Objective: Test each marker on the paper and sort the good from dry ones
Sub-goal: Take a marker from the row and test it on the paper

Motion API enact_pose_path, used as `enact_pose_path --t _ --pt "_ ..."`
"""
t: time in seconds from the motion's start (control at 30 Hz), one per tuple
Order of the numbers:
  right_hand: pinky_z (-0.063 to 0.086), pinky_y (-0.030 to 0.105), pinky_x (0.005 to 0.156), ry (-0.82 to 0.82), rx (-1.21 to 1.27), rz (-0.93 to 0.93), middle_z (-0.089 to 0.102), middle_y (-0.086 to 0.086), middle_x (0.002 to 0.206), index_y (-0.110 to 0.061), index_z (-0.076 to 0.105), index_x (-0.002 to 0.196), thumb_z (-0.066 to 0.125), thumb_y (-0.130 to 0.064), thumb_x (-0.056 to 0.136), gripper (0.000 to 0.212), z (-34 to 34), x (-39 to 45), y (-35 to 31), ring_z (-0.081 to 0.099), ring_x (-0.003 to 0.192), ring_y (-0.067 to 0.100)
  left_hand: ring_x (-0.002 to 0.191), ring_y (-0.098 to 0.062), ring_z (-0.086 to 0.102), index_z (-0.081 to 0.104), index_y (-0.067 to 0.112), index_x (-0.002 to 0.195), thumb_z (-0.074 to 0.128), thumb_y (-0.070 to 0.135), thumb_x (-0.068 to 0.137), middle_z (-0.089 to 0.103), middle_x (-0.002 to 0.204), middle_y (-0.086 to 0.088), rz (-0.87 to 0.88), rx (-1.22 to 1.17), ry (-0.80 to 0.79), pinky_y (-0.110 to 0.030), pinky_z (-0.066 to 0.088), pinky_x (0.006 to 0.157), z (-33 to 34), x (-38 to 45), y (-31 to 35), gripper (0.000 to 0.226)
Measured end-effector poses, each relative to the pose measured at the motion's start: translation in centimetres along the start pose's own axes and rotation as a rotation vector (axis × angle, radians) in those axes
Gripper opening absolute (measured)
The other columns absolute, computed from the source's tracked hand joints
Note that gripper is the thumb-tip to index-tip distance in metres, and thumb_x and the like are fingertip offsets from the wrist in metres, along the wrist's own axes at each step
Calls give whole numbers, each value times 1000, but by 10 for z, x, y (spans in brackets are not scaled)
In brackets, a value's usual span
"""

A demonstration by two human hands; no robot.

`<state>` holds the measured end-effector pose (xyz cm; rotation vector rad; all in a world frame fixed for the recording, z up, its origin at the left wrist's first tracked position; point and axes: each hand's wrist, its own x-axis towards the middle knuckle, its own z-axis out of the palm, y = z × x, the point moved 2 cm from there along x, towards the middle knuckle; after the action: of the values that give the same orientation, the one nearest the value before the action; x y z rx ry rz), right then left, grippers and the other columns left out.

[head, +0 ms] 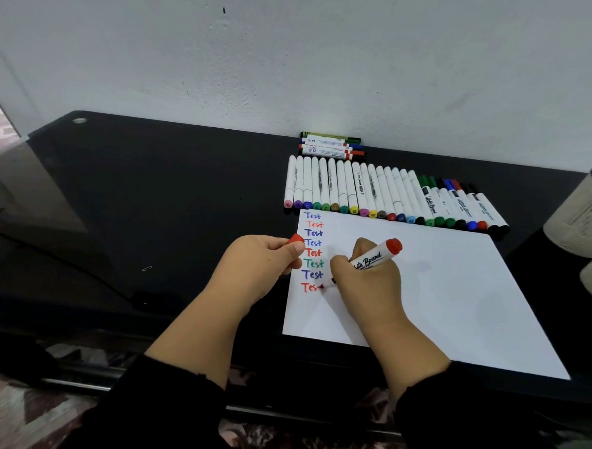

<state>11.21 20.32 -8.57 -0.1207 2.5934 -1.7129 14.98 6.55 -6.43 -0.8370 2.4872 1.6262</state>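
Observation:
My right hand [366, 286] grips a red whiteboard marker [377, 257], its tip on the white paper [455, 294] at the end of a red half-written "Tes". Above that word runs a column of several "Test" words in blue, red and green. My left hand [258, 260] pinches the marker's red cap [295, 239] at the paper's left edge. A long row of markers [385, 194] lies side by side just beyond the paper. A small stack of whiteboard markers [329, 146] lies behind the row against the wall.
The paper lies on a black glossy table [152, 199] against a white wall. A pale cup [583, 218] holding a blue item stands at the right edge. A cable [62, 263] crosses the table at left, with a paper clip [147, 268] near it.

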Motion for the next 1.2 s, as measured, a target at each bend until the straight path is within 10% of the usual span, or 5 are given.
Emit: enact_pose_path --t 0.37,0.7,1.2 --pt "28 11 41 -16 47 34 34 -3 53 -14 29 60 58 -11 88 40 -1 0 -2 44 46 4 80 -5 55 62 22 119 57 33 90 60 80 13 -9 20 -37 -27 42 78 -1 0 0 32" --pt "23 20 42 59 589 187 34 -3 41 -20 32 57 59 -5 85 42 -21 15 -10 27 36 10 106 -13 50 61 27 120 67 30 82 60 120 6 25 57 -201 -27 34 85 -3 -10 3 39" --pt "27 19 42 -193 542 162 51 3 46 -16 57 70 53 -31 94 29 -36 9 -26 40 37 8 86 -8 60 71 25 95 70 31 78 68 85 6 136 -124 -124 -16 39 64 14 -20 17 18"
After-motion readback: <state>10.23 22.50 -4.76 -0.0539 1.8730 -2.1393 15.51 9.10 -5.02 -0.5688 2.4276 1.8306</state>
